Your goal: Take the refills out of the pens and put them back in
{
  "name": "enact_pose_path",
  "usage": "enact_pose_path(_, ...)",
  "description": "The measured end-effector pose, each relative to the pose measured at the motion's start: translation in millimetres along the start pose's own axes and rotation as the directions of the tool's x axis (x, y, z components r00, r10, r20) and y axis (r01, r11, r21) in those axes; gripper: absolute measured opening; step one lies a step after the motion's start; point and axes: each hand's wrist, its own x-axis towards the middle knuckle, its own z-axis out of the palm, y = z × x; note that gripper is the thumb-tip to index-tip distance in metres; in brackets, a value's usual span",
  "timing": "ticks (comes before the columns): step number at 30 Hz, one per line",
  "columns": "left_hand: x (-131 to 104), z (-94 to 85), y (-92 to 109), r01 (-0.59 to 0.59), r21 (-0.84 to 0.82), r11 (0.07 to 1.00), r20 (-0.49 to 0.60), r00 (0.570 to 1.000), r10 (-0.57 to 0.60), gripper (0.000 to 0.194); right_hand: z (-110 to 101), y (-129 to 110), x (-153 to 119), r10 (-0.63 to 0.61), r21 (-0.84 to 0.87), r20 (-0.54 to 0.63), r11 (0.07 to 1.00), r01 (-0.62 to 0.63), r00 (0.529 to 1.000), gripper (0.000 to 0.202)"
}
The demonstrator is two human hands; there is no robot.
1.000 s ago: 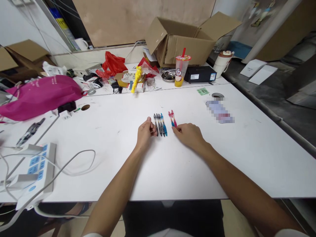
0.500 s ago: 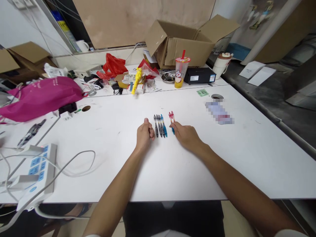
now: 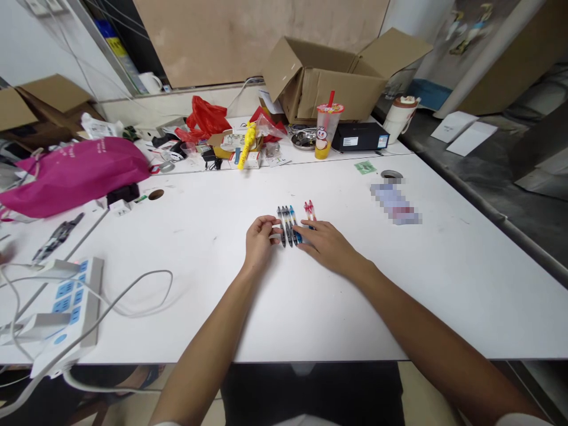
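Note:
Side by side on the white table lie three dark grey pens [image 3: 288, 231] and a blue pen [image 3: 293, 219] to their right. A little farther right are pens with red tops [image 3: 309, 208]; their lower ends are partly covered by my right hand. My left hand [image 3: 261, 244] rests at the left edge of the row, fingers apart and loosely bent, their tips at the leftmost grey pen. Palm down, my right hand [image 3: 331, 245] spreads its fingers, with the thumb and a fingertip at the blue pen. Neither hand is closed round a pen.
Left are a power strip [image 3: 91, 296] with cables and a pink bag [image 3: 84, 174]. Along the back stand a drink cup [image 3: 326, 133], a black box [image 3: 360, 137] and an open carton [image 3: 341, 89]. A tape roll [image 3: 392, 174] lies to the right.
My right hand has shifted left from the red-topped pens to the blue pen, its fingers spreading. My left hand has opened from a loose fist, its fingers reaching the grey pens.

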Motion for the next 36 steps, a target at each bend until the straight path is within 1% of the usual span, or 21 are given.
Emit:
enact_pose_path(3, -1, 0.7, 1, 0.002, 0.009, 1.0, 0.008, 1.0, -0.002, 0.008, -8, -1, 2, -0.004, 0.047, -0.047, 0.999, 0.006, 0.999, 0.035)
enact_pose_path(5, -2, 1.3, 3, 0.009, 0.014, 1.0, 0.013, 1.0, -0.009, 0.009, -12, -1, 2, -0.005, 0.093, -0.107, 0.996, 0.015, 0.994, 0.031)
enact_pose_path(7, -2, 1.6, 4, 0.018, 0.019, 1.0, 0.018, 1.0, -0.019, 0.01, -15, -1, 1, 0.033, 0.139, -0.179, 0.99, -0.008, 0.983, 0.029)
enact_pose_path(8, -3, 1.5, 4, 0.022, 0.022, 1.0, 0.02, 1.0, -0.023, 0.009, -16, 0, 0, 0.075, 0.173, -0.204, 0.984, -0.04, 0.976, 0.03)
enact_pose_path(10, -2, 1.3, 4, 0.028, 0.028, 0.999, 0.029, 0.999, -0.029, 0.009, -16, 0, -2, 0.199, 0.275, -0.228, 0.952, -0.134, 0.953, 0.033)
enact_pose_path(12, -2, 1.3, 4, 0.037, 0.031, 0.999, 0.047, 0.998, -0.038, 0.009, -15, -1, -3, 0.318, 0.372, -0.239, 0.903, -0.216, 0.918, 0.037)
enact_pose_path(13, -2, 1.6, 4, 0.044, 0.03, 0.999, 0.058, 0.997, -0.046, 0.011, -15, -2, -3, 0.355, 0.402, -0.253, 0.885, -0.236, 0.9, 0.038)
enact_pose_path(15, -3, 2.7, 4, 0.06, 0.017, 0.998, 0.076, 0.995, -0.061, 0.016, -17, -6, -3, 0.373, 0.424, -0.309, 0.877, -0.224, 0.875, 0.038)
enact_pose_path(17, -5, 4.4, 6, 0.071, -0.016, 0.997, 0.086, 0.994, -0.069, 0.025, -20, -11, -3, 0.335, 0.446, -0.353, 0.881, -0.158, 0.874, 0.035)
enact_pose_path(18, -6, 5.3, 7, 0.074, -0.04, 0.996, 0.09, 0.993, -0.07, 0.029, -21, -13, -3, 0.31, 0.466, -0.358, 0.877, -0.119, 0.881, 0.033)
enact_pose_path(21, -8, 7.1, 10, 0.069, -0.114, 0.991, 0.113, 0.992, -0.056, 0.035, -23, -18, -3, 0.259, 0.55, -0.297, 0.833, -0.056, 0.919, 0.026)
enact_pose_path(24, -8, 7.3, 10, 0.069, -0.156, 0.985, 0.142, 0.989, -0.046, 0.029, -22, -19, -2, 0.237, 0.628, -0.208, 0.776, -0.056, 0.949, 0.018)
enact_pose_path(26, -8, 7.0, 9, 0.079, -0.163, 0.983, 0.174, 0.984, -0.05, 0.025, -20, -18, -1, 0.275, 0.721, -0.141, 0.687, -0.092, 0.951, 0.02)
enact_pose_path(27, -8, 6.9, 9, 0.083, -0.162, 0.983, 0.194, 0.98, -0.05, 0.024, -18, -18, 0, 0.3, 0.774, -0.076, 0.619, -0.134, 0.951, 0.024)
enact_pose_path(29, -9, 6.7, 8, 0.085, -0.15, 0.985, 0.234, 0.971, -0.048, 0.025, -17, -17, 2, 0.31, 0.836, 0.13, 0.476, -0.272, 0.942, 0.037)
enact_pose_path(30, -9, 6.7, 7, 0.082, -0.138, 0.987, 0.247, 0.968, -0.046, 0.026, -17, -17, 2, 0.289, 0.833, 0.239, 0.43, -0.348, 0.927, 0.044)
enact_pose_path(31, -10, 6.8, 7, 0.076, -0.126, 0.989, 0.253, 0.966, -0.042, 0.028, -17, -17, 3, 0.264, 0.814, 0.321, 0.413, -0.408, 0.91, 0.05)
enact_pose_path(32, -10, 7.0, 6, 0.068, -0.115, 0.991, 0.253, 0.967, -0.037, 0.03, -18, -17, 3, 0.247, 0.794, 0.365, 0.422, -0.439, 0.898, 0.052)
enact_pose_path(33, -10, 7.2, 6, 0.057, -0.106, 0.993, 0.247, 0.968, -0.029, 0.032, -20, -18, 3, 0.246, 0.775, 0.368, 0.451, -0.442, 0.897, 0.051)
enact_pose_path(34, -10, 7.5, 5, 0.046, -0.099, 0.994, 0.237, 0.971, -0.021, 0.034, -21, -18, 2, 0.255, 0.755, 0.336, 0.502, -0.421, 0.907, 0.048)
enact_pose_path(36, -10, 8.0, 3, 0.032, -0.086, 0.996, 0.213, 0.977, -0.013, 0.037, -24, -20, 0, 0.27, 0.682, 0.226, 0.643, -0.35, 0.936, 0.04)
